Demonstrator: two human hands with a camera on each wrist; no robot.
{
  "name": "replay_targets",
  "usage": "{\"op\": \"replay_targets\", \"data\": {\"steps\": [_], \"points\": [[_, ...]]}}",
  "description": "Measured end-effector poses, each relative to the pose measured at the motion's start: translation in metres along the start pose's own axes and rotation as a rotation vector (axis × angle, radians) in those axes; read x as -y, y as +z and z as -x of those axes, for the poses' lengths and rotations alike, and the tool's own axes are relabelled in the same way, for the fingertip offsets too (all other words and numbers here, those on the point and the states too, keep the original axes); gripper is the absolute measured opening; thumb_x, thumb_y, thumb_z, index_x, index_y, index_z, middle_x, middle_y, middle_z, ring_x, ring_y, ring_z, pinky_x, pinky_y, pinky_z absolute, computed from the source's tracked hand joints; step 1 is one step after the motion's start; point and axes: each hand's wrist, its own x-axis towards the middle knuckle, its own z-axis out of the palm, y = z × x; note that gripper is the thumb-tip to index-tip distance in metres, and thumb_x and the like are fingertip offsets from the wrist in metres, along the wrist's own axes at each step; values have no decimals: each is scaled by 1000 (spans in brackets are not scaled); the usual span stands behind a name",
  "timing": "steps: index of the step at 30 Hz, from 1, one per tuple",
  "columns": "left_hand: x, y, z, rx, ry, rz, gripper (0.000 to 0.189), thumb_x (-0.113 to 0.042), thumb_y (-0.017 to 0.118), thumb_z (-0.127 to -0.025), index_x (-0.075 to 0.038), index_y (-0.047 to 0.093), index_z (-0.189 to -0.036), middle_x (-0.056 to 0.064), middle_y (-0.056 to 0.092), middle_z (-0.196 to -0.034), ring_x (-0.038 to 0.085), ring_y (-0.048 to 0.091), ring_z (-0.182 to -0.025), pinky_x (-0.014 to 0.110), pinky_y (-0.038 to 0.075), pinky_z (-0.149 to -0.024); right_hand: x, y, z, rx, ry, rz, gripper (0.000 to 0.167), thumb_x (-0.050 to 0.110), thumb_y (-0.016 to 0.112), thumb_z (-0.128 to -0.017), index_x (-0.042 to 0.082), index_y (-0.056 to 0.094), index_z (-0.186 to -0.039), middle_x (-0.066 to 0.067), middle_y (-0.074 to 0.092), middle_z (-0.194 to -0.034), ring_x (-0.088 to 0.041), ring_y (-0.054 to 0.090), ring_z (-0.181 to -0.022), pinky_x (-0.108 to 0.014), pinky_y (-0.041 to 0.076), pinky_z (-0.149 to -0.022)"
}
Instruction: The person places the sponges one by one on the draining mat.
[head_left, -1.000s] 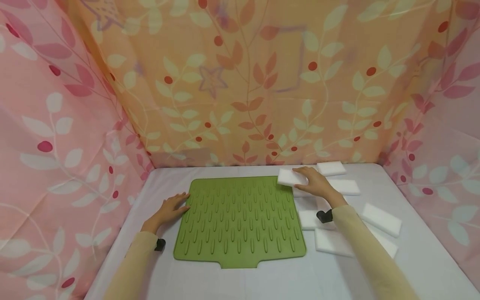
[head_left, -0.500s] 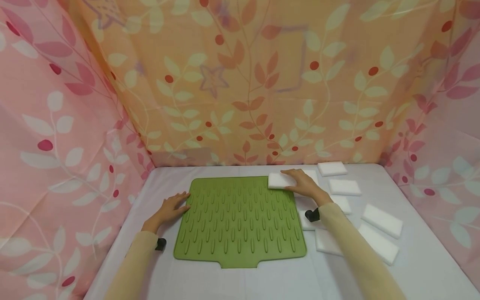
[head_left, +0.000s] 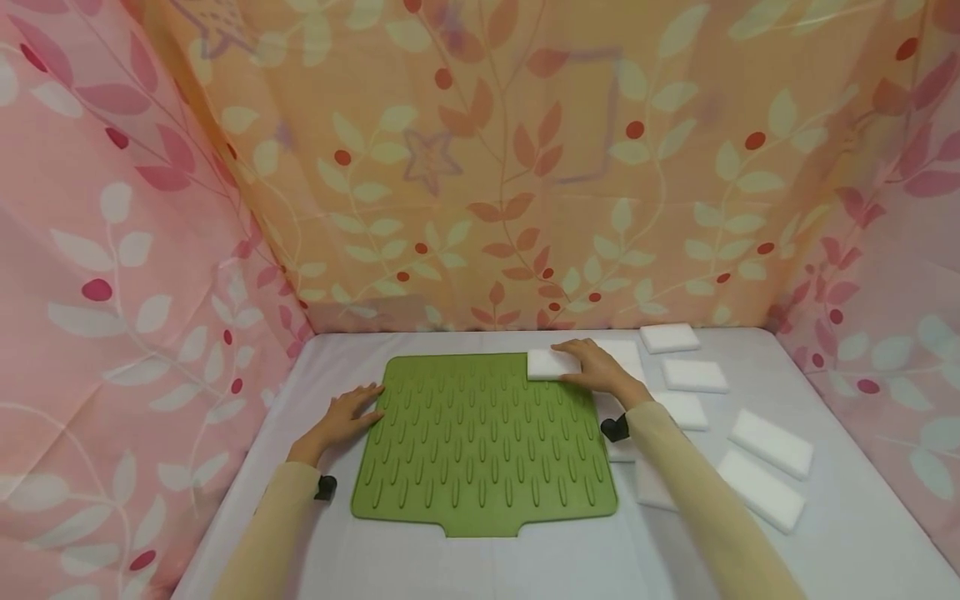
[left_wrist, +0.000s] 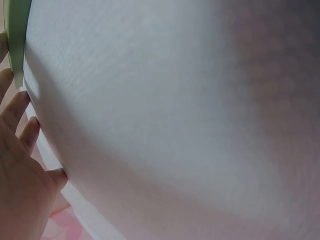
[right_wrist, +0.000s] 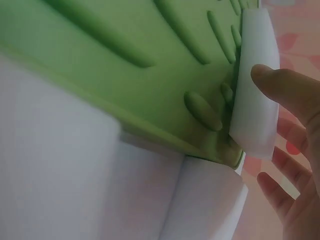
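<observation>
Ideally, the white block (head_left: 546, 363) ends up square with the far edge of the green mat (head_left: 480, 442), so alignment deserves the most care; judged by eye, its long side runs close to parallel with that edge, and its right end sits near the mat's far right corner. The right hand (head_left: 596, 368) has the block pinched across its width, thumb on the near long side and at least one finger at the far side, parted no wider than the block, while other fingers hang free of it. A light squeeze should do, since the block looks like soft foam that could dent, and releasing both sides together would probably avoid turning it askew. The left hand (head_left: 341, 417), fingers loosely spread at the mat's left edge and gripping nothing, could help steady the mat. The block is a plain, slim slab with neat edges; whether its whole underside touches the mat's patterned top cannot be made out. Similar loose blocks (head_left: 761, 492) lie toward the right edge of the surface (head_left: 480, 575)
</observation>
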Motion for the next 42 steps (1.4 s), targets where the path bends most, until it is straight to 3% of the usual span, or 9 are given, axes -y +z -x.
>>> {"op": "replay_targets", "data": {"steps": [12, 17, 21, 29, 42], "points": [[1, 1, -1, 3, -4, -2, 58, -32, 56, -92, -8, 38, -142, 19, 32, -147, 45, 24, -135, 72, 7, -100, 0, -3, 3, 29, -8, 5, 62, 32, 71, -82, 7, 48, -135, -18, 46, -136, -38, 41, -125, -55, 33, -101], [0, 1, -1, 5, -7, 1, 58, -33, 56, -92, -8, 38, -142, 19, 32, -147, 45, 24, -135, 72, 8, -100, -6, -14, 10, 16, 45, -30, 66, 40, 69, -81, 7, 48, -134, -18, 44, -137, -38, 39, -126, -55, 32, -102], [0, 1, 0, 9, -8, -6, 59, -34, 56, -92, -9, 38, -142, 19, 32, -147, 44, 25, -135, 72, 8, -100, -19, -23, 17, -24, 74, -38, 62, 39, 67, -84, 7, 49, -134, -19, 43, -138, -39, 37, -127, -57, 30, -102], [-1, 0, 0, -5, -5, -2, 59, -34, 56, -92, -8, 38, -142, 19, 32, -147, 44, 25, -134, 72, 8, -100, -55, -45, 30, -159, 152, 62, 50, 35, 59, -90, 4, 53, -129, -21, 48, -133, -41, 40, -123, -61, 29, -97], [-1, 1, 1, -1, -6, -4, 58, -33, 56, -92, -9, 38, -142, 18, 32, -147, 44, 25, -134, 73, 7, -100, -96, -65, 61, -224, 351, 115, 48, 21, 62, -87, 0, 50, -129, -27, 42, -132, -49, 36, -120, -67, 29, -90]]}}
